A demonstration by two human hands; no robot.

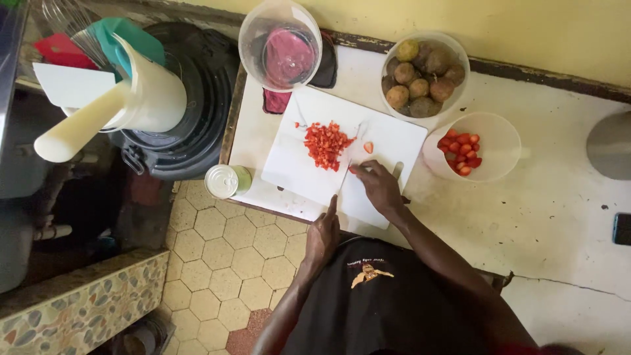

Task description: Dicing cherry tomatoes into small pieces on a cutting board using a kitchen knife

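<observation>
On a worn white counter (565,217) beside a yellow wall, a person is working at a white cutting board (296,161).

Below the counter's edge, hexagonal floor tiles (217,256) are showing. The pile of chopped red pieces (325,144) is lying near the board's middle, with one strawberry half (369,147) just right of it. The right hand (380,187) is resting on the board's near right part, fingers curled around a knife (348,176) whose blade is pointing toward the pile. The left hand (322,238) is sitting at the board's near edge, loosely curled, forefinger stretched onto the board, holding nothing. Right of the board, a clear tub of strawberries (490,148) is standing; behind the board, a bowl of brown round fruit (420,75).
</observation>
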